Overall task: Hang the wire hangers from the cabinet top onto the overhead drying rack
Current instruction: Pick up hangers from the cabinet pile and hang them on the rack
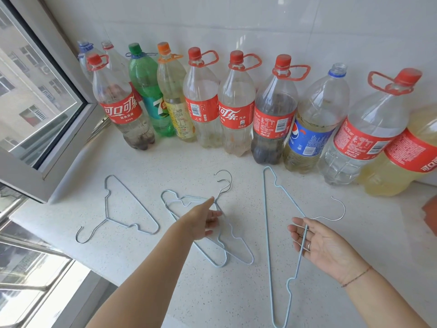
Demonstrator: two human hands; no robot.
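White speckled stone made up the cabinet top point(165, 162), with an open window point(35, 102) at the far left and a row of big plastic bottles point(236, 102) lined up against the tiled wall behind. No drying rack showed anywhere in view.

Furthest left, a single hanger point(118, 209) lay flat on the stone, hook toward the near edge, untouched and well apart from either hand.

Next along, a pair of stacked hangers point(208, 233) lay crossed over one another, hooks pointing toward the bottles. The left hand point(203, 221) reached over them, fingers curling down at the neck where the hooks rose. Whether the fingers had actually closed on the wire could not be told; they looked loosely bent, touching or nearly touching it.

To the right, the right hand point(324, 245) was turned palm up and mostly open, fingers spread, with the sloping arm of a large hanger point(267, 233) lying across them. It was a resting support, not a closed grasp; part of the frame seemed to sit on the stone.

The step in hand looked like gathering. Done well, the left hand would pinch both necks together just below the hooks, so the two frames lift as one and do not snag each other. The right hand would do better to curl its fingers round the wire near the hook before lifting, since a thin frame balanced on open fingers could tip and slide off.
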